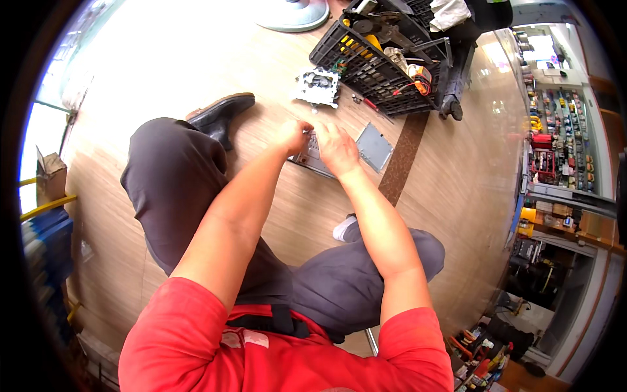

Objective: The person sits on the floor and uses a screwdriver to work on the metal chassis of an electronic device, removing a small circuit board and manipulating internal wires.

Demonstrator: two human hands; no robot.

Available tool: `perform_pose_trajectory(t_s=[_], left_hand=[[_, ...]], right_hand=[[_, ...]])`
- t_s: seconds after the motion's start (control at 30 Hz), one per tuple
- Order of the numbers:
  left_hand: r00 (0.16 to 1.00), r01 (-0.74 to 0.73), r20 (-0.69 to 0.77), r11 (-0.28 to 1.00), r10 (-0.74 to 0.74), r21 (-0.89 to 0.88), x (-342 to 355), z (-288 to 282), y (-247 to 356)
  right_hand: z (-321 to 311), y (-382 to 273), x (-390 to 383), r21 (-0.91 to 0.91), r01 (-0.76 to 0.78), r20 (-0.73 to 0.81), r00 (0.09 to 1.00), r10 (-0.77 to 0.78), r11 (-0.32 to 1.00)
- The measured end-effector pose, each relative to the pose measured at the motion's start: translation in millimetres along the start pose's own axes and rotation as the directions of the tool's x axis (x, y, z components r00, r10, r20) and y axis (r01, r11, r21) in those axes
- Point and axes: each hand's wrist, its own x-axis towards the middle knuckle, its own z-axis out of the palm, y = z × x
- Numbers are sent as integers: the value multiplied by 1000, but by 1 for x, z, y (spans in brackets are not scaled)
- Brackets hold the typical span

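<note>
On the floor in front of me is a shallow grey metal case, which looks like the housing of some device. My left hand is at its left side, fingers closed in a pinch at the far edge; what they hold is too small to make out. My right hand lies over the right part of the case with its fingers stretched forward, covering much of it. Just right of it, a flat grey metal panel rests on the floor. Farther off sits a white mechanism with metal parts.
A black plastic crate full of tools stands at the far right on a wheeled base. Beside it lies a red-handled screwdriver. A round pale stand base is at the back. Stocked shelves line the right.
</note>
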Motion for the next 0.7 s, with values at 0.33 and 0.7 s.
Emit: perform_pose_trajectory(t_s=[0.33, 0.7], left_hand=[[981, -168, -89, 985, 171, 32, -10, -8, 13], [978, -194, -23, 951, 205, 241, 1, -6, 9]], right_hand=[[-1, -13, 3, -35, -148, 115, 982, 151, 988], [2, -17, 2, -84, -16, -11, 1000, 15, 996]])
